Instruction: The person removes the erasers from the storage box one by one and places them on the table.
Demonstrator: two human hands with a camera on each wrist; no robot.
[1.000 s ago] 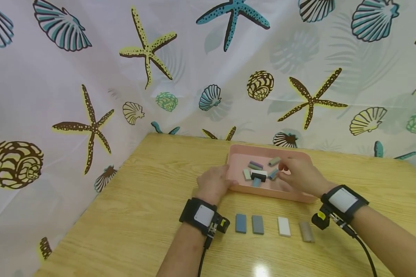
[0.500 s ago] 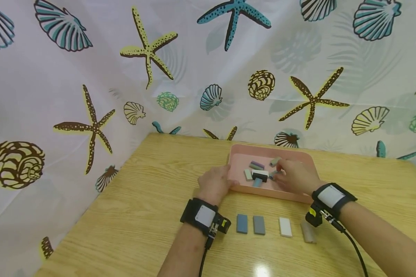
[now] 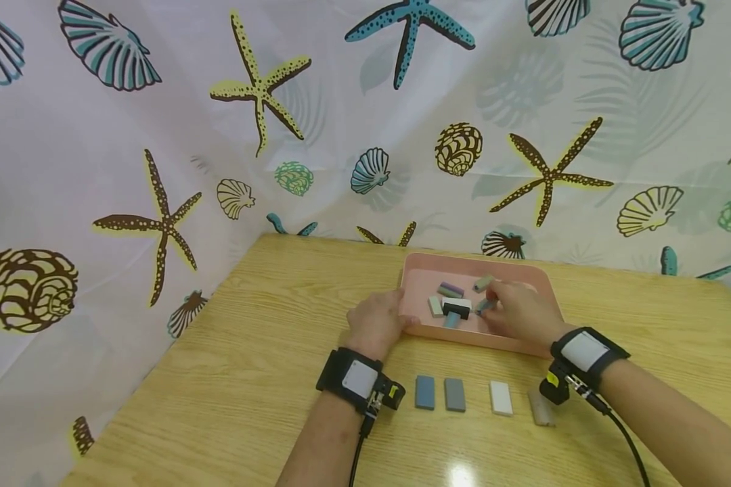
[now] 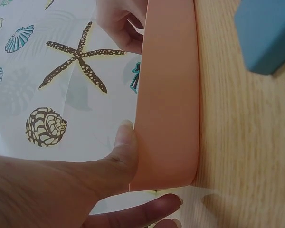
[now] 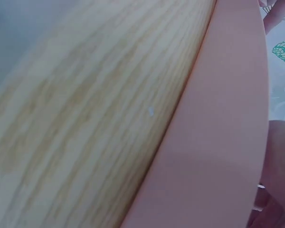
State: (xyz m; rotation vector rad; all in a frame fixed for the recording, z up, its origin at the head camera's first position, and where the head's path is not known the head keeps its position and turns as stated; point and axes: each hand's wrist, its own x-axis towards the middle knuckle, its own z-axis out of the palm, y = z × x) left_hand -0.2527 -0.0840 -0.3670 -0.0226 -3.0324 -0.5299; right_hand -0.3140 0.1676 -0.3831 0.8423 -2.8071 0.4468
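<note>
My left hand (image 3: pixel 374 325) grips the left front corner of a pink tray (image 3: pixel 542 284), the thumb at its rim and the fingers outside, as the left wrist view shows. Inside the tray, my right hand (image 3: pixel 520 311) pinches a small blue-grey block (image 3: pixel 483 306) between thumb and forefinger, partly covering it. Left of those fingertips lies a white block with a black band (image 3: pixel 456 308), a light blue piece (image 3: pixel 452 320) below it. Also in the tray are a pale block (image 3: pixel 435 306), a purple and green piece (image 3: pixel 451 290) and a greenish block (image 3: pixel 482 283).
In front of the tray, a row on the wooden table (image 3: pixel 250 379) holds a blue block (image 3: pixel 424 392), a grey block (image 3: pixel 454 394), a white block (image 3: pixel 500 398) and a brownish block (image 3: pixel 541 407). A patterned cloth (image 3: pixel 317 122) hangs behind and to the left.
My right hand has moved left and down in the tray, its fingertips closing on the blue-grey block. My left hand stays at the tray's corner.
</note>
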